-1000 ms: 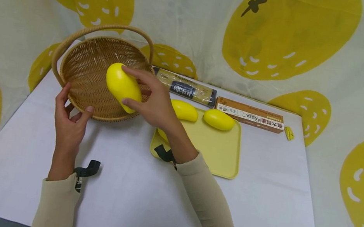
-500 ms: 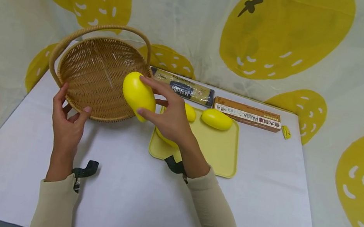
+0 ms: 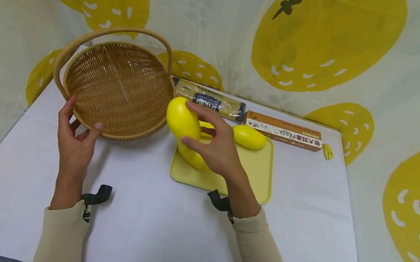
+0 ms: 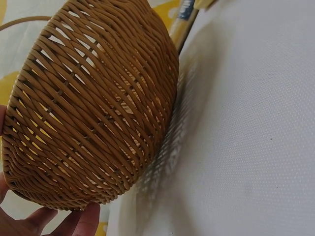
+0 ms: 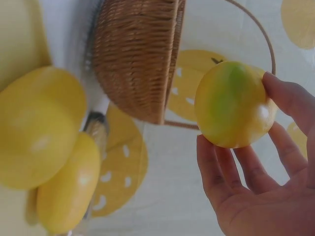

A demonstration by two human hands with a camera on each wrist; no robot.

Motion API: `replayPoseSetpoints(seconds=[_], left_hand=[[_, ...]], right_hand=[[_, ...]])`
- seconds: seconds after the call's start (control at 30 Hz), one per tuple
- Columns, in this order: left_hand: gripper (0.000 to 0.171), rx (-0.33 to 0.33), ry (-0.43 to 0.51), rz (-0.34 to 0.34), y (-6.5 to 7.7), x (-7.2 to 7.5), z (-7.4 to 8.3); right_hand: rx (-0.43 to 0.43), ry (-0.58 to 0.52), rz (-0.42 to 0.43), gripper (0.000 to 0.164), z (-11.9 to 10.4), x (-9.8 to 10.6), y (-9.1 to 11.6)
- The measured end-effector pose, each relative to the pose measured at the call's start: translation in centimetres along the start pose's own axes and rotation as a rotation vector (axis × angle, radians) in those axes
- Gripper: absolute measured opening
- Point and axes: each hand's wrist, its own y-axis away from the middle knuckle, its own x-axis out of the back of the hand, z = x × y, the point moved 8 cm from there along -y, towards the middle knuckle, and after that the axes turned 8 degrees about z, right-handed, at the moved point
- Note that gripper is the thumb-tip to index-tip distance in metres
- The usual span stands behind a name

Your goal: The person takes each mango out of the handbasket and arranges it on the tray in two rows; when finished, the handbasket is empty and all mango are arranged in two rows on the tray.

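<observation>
A wicker basket [image 3: 118,90] with a tall handle leans at the back left, its inside facing me. My left hand [image 3: 77,143] holds its near rim between thumb and fingers; the left wrist view shows fingertips [image 4: 87,220] against the woven underside. With thumb and fingertips, my right hand [image 3: 221,148] grips a yellow mango [image 3: 182,118] in the air, over the left edge of a pale yellow tray [image 3: 248,175]. A green patch marks that mango [image 5: 231,103] in the right wrist view. One mango [image 3: 250,137] lies at the tray's back; others are partly hidden by my right hand.
Behind the tray lie a spaghetti packet [image 3: 233,109] and a brown pasta box [image 3: 283,130]. A small yellow wrapper [image 3: 327,151] sits right of the box. A fruit-patterned curtain [image 3: 226,24] hangs along the white table's [image 3: 147,225] back edge.
My right hand has carried the mango rightward and slightly nearer, from in front of the basket to over the tray's left side. My left hand keeps its grip on the basket rim.
</observation>
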Motion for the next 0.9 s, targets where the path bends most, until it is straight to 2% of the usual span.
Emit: replayPoseSetpoints(seconds=[0.2, 0.47, 0.7, 0.9], left_hand=[[0.078, -0.011, 0.01, -0.003, 0.0, 0.0, 0.0], [0.078, 0.007, -0.018, 0.004, -0.1, 0.0, -0.1], [0.076, -0.01, -0.017, 0.031, -1.1, 0.7, -1.7], [0.073, -0.036, 0.001, 0.027, -1.8, 0.8, -1.7]], right_hand=[[-0.053, 0.033, 0.04, 0.068, 1.6, 2.1, 0.8], [-0.098, 0.091, 0.071, 0.068, 3.8, 5.3, 2.1], [-0.144, 0.129, 0.096, 0.068, 5.5, 8.2, 3.3], [-0.172, 0.176, 0.081, 0.068, 7.0, 10.2, 4.3]])
